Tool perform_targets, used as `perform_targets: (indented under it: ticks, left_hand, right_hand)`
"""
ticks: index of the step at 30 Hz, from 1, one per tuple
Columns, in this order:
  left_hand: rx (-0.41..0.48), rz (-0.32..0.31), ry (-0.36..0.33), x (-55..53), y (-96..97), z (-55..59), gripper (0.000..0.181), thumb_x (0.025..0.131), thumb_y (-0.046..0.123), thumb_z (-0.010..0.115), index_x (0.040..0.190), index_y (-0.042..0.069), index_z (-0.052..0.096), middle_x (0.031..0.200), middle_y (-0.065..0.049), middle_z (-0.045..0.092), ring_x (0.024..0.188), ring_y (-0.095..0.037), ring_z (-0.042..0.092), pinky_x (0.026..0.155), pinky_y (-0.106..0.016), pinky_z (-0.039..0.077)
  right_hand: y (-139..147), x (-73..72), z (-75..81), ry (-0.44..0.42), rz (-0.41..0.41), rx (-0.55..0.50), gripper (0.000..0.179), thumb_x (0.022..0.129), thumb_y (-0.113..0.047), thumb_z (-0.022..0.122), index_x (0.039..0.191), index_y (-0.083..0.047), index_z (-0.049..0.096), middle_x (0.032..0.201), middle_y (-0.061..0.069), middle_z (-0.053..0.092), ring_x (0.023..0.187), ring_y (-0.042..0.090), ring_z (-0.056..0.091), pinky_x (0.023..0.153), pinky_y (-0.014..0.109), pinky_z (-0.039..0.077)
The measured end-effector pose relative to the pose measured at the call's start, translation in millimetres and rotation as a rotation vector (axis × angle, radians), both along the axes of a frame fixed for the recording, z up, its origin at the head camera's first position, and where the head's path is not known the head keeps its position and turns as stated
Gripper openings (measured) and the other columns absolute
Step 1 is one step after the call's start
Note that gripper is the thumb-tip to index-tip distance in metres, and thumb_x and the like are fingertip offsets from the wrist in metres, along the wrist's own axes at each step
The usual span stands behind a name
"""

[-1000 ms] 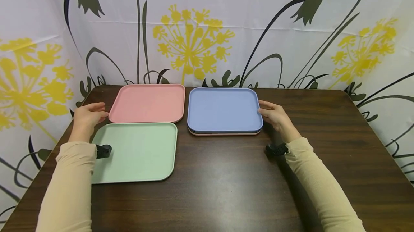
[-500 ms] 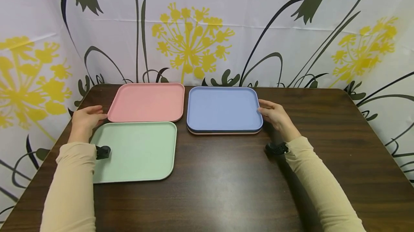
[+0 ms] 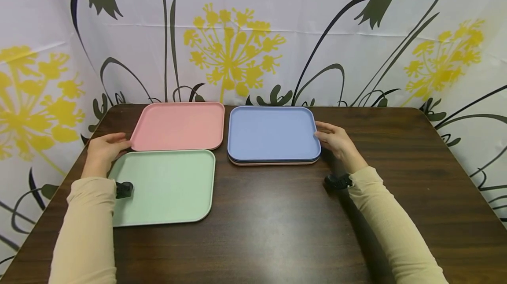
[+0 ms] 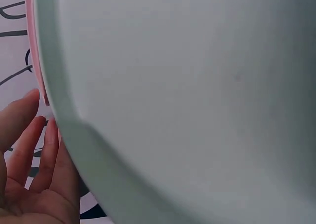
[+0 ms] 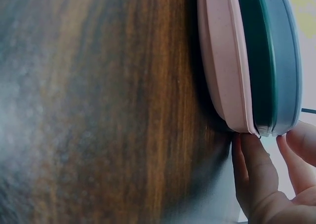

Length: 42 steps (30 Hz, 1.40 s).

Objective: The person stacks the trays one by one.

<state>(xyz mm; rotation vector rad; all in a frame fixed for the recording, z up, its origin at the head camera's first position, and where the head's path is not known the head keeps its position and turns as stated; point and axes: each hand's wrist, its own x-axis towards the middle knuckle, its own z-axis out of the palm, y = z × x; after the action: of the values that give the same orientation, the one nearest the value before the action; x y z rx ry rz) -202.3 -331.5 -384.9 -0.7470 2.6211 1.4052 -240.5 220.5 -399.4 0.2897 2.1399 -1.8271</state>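
Note:
Four-cornered, shallow trays lie on the dark table. My left hand (image 3: 104, 149) is at the near left corner of the pink tray (image 3: 178, 126), fingertips right at its rim; its wrist passes over the left edge of the green tray (image 3: 168, 185). In the left wrist view the thumb and fingers (image 4: 47, 157) are extended beside the trays. On the right, my right hand (image 3: 336, 143) touches the right end of a stack topped by a blue tray (image 3: 273, 133). Below it, the right wrist view shows a dark green tray (image 5: 260, 61) and a pale pink tray (image 5: 227, 66).
A brown wooden table (image 3: 261, 235) bears all the trays. Behind it hangs a white curtain (image 3: 158, 42) printed with yellow and dark flowers. The pink tray's front edge runs close along the green tray's back edge.
My left hand has dropped slightly nearer along the pink tray's left corner. The head view has shifted a little. My right hand stays at the stack, and the trays keep their layout.

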Motion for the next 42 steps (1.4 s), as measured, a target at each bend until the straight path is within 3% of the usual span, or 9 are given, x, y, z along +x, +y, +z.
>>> perform_targets:
  ticks: [8,11,15,21,26,29,33,39,42]
  left_hand:
    - [-0.06,-0.028,-0.037,-0.8,-0.3,-4.2,0.061,0.092,0.028,0.061,0.144,0.003,0.041,0.061,0.036,0.044,0.07,0.012,0.041,0.065,-0.011,0.04]
    - [-0.096,-0.048,-0.04,-1.7,2.1,-4.6,0.061,0.092,0.03,0.06,0.143,0.002,0.041,0.088,0.012,0.07,0.076,0.008,0.045,0.069,-0.015,0.039]
    - [-0.119,-0.061,-0.04,-2.1,5.0,-3.3,0.059,0.093,0.029,0.058,0.142,0.0,0.042,0.131,-0.02,0.058,0.074,0.009,0.045,0.071,-0.016,0.038]
    - [-0.134,-0.042,-0.028,-2.1,8.1,-1.0,0.057,0.092,0.024,0.06,0.14,-0.001,0.045,0.084,0.016,0.065,0.084,-0.001,0.051,0.074,-0.019,0.04]
    - [-0.148,-0.027,-0.036,-2.0,12.3,-0.6,0.054,0.093,0.021,0.057,0.14,-0.003,0.044,0.129,-0.023,0.059,0.112,-0.028,0.052,0.083,-0.029,0.043]
    - [-0.148,-0.004,-0.042,-2.5,12.5,-0.9,0.052,0.093,0.02,0.057,0.139,-0.001,0.046,0.127,-0.023,0.06,0.094,-0.017,0.058,0.078,-0.024,0.043]
    - [-0.139,0.016,-0.031,-3.6,10.4,-1.3,0.05,0.092,0.019,0.059,0.137,0.001,0.049,0.087,0.008,0.069,0.069,0.009,0.047,0.069,-0.015,0.039]
    - [-0.142,0.019,-0.027,-5.4,10.3,-1.8,0.05,0.091,0.019,0.057,0.136,0.0,0.05,0.12,-0.016,0.066,0.081,-0.001,0.05,0.065,-0.013,0.038]
    - [-0.12,0.02,-0.016,-4.8,9.7,-0.8,0.051,0.09,0.018,0.057,0.136,-0.001,0.049,0.076,0.01,0.071,0.068,0.01,0.044,0.061,-0.011,0.039]
  right_hand:
    - [1,-1.7,-1.8,0.002,-0.009,0.002,0.053,0.097,-0.006,0.051,0.148,-0.005,0.034,0.124,0.01,0.051,0.082,-0.004,0.056,0.073,0.01,0.051]
    - [1,-1.4,-1.5,-0.002,-0.009,0.013,0.053,0.097,-0.006,0.051,0.148,-0.006,0.034,0.129,0.013,0.049,0.084,-0.003,0.056,0.074,0.01,0.051]
    - [0,-1.4,-1.0,-0.017,-0.007,0.029,0.053,0.098,-0.007,0.05,0.148,-0.008,0.034,0.138,0.017,0.044,0.088,-0.002,0.055,0.078,0.012,0.051]
    - [0,-1.5,-0.9,-0.028,-0.013,0.044,0.052,0.098,-0.007,0.05,0.148,-0.009,0.035,0.141,0.019,0.043,0.092,0.001,0.055,0.104,0.029,0.048]
    - [1,-1.8,-2.0,-0.017,-0.01,0.037,0.052,0.098,-0.007,0.05,0.148,-0.008,0.034,0.14,0.018,0.043,0.091,0.0,0.055,0.106,0.031,0.047]
    - [1,-1.5,-2.4,-0.002,-0.002,0.034,0.053,0.098,-0.007,0.05,0.148,-0.007,0.034,0.137,0.017,0.046,0.087,-0.003,0.056,0.092,0.02,0.053]
    - [1,-1.5,-2.7,0.009,-0.004,0.014,0.053,0.097,-0.006,0.05,0.148,-0.005,0.034,0.131,0.014,0.049,0.083,-0.005,0.056,0.075,0.01,0.052]
    - [1,-1.7,-2.3,-0.012,-0.014,0.019,0.053,0.098,-0.006,0.05,0.148,-0.007,0.035,0.131,0.014,0.048,0.084,-0.003,0.056,0.072,0.009,0.051]
    - [1,-1.8,-2.2,-0.01,-0.012,0.017,0.053,0.098,-0.005,0.05,0.148,-0.007,0.034,0.128,0.012,0.049,0.083,-0.004,0.056,0.072,0.009,0.051]
